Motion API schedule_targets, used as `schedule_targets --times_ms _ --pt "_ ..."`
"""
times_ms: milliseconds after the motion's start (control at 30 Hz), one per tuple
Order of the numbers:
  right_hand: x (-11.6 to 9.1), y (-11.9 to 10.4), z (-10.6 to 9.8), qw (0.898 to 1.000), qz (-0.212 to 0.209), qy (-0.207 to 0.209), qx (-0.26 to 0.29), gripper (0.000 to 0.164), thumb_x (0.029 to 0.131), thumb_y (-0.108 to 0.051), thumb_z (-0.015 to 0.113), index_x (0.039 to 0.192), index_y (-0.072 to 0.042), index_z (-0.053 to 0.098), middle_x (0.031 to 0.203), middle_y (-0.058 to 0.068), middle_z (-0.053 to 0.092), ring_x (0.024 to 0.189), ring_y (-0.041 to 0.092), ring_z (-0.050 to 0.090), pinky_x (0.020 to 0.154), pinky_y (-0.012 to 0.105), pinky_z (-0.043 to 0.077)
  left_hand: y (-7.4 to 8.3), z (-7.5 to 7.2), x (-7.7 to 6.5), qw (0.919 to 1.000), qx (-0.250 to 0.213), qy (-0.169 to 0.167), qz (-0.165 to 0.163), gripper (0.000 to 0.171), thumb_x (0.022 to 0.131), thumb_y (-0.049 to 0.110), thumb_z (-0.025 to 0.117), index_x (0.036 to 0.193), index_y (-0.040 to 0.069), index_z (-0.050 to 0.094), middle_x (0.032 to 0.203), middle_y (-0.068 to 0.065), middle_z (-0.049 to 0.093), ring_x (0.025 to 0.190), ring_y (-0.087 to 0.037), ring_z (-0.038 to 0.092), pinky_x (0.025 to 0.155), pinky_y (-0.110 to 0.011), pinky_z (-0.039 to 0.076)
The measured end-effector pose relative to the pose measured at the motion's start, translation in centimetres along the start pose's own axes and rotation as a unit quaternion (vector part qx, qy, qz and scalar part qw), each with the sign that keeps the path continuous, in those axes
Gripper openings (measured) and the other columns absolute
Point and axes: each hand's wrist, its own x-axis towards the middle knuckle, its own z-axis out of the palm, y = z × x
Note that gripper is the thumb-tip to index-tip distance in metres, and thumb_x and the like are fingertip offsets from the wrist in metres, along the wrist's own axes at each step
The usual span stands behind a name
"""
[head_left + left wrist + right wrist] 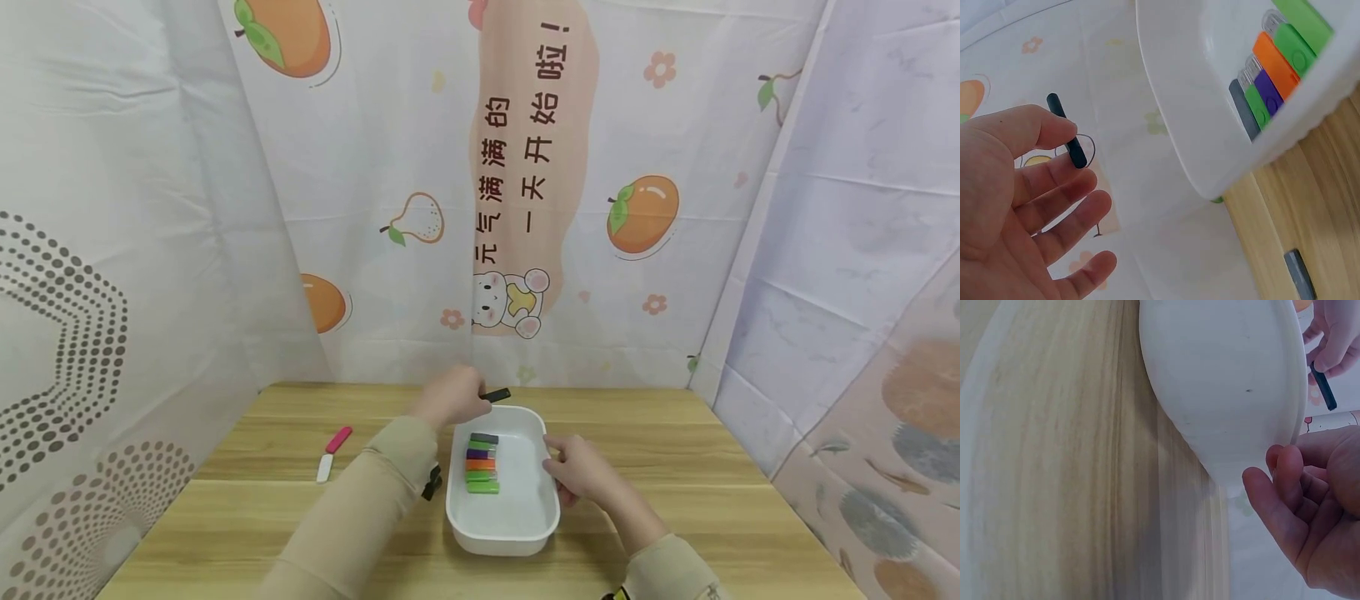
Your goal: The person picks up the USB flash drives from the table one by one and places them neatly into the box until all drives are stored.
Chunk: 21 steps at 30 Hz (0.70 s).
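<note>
Between thumb and index finger, my left hand (453, 398) pinches a slim dark stick-shaped piece (1066, 130) just beyond the far left end of a white plastic tray (502, 546). Its other fingers are spread loosely in the left wrist view. My right hand (581, 468) grips the tray's right rim with thumb and fingers. Inside the tray, along its left side, lies a row of slim coloured pieces (482, 465) in green, orange, purple and grey. Some have clear ends (1252, 64); their exact kind cannot be told.
On the wooden table (660, 458), a pink-and-white slim piece (325, 467) lies at the left. Dark pieces (431, 483) lie beside the tray, partly hidden by my left sleeve (352, 508). A printed curtain (397, 292) hangs behind the table's far edge.
</note>
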Motion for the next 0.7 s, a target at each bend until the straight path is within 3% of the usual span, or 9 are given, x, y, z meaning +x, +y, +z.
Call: schedule_targets --times_ms 200,467,700 --pt "0.0 0.0 0.1 1.000 -0.002 -0.002 0.006 0.055 0.096 -0.001 0.061 0.146 0.013 0.043 0.063 0.007 0.060 0.041 0.013 0.056 0.044 0.038 0.055 0.6 0.5 0.6 1.0000 0.005 -0.002 0.002 0.012 0.087 0.026 0.078 0.087 0.015 0.072 0.081 0.003 0.063 0.075 -0.017 0.059 0.069 -0.033 0.052" --pt "0.1 0.1 -0.1 1.000 0.002 -0.002 0.007 0.055 0.097 -0.003 0.062 0.147 0.012 0.043 0.063 0.008 0.060 0.042 0.016 0.058 0.044 0.038 0.056 0.9 1.6 1.6 0.9988 0.047 -0.007 0.014 0.014 0.086 0.026 0.079 0.084 0.016 0.070 0.079 0.005 0.061 0.073 -0.016 0.058 0.070 -0.033 0.051" --pt "0.0 -0.1 -0.2 1.000 0.005 -0.002 0.007 0.055 0.097 -0.003 0.062 0.146 0.012 0.044 0.064 0.007 0.061 0.043 0.015 0.058 0.046 0.039 0.056 0.6 2.6 2.2 0.9994 0.027 -0.019 0.007 0.013 0.086 0.025 0.080 0.091 0.015 0.073 0.083 0.005 0.064 0.076 -0.014 0.059 0.074 -0.033 0.053"
